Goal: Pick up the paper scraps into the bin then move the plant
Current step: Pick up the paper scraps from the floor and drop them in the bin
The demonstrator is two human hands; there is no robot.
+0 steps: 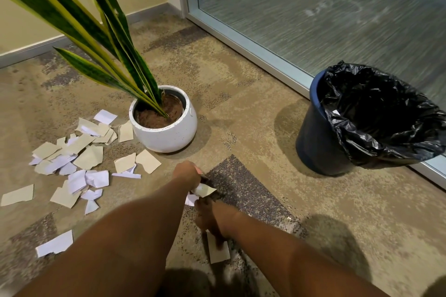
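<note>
Both hands meet low over the carpet: the left hand (187, 172) is curled around a beige paper scrap (204, 190), and the right hand (209, 218) appears to pinch white scraps beneath it, though blur obscures its fingers. The task is judged at an early stage: the lined bin (313, 128), well apart to the right, shows only one small white piece inside, most paper scraps (82, 157) lie beside the snake plant (164, 125), and the plant is not yet moved.
</note>
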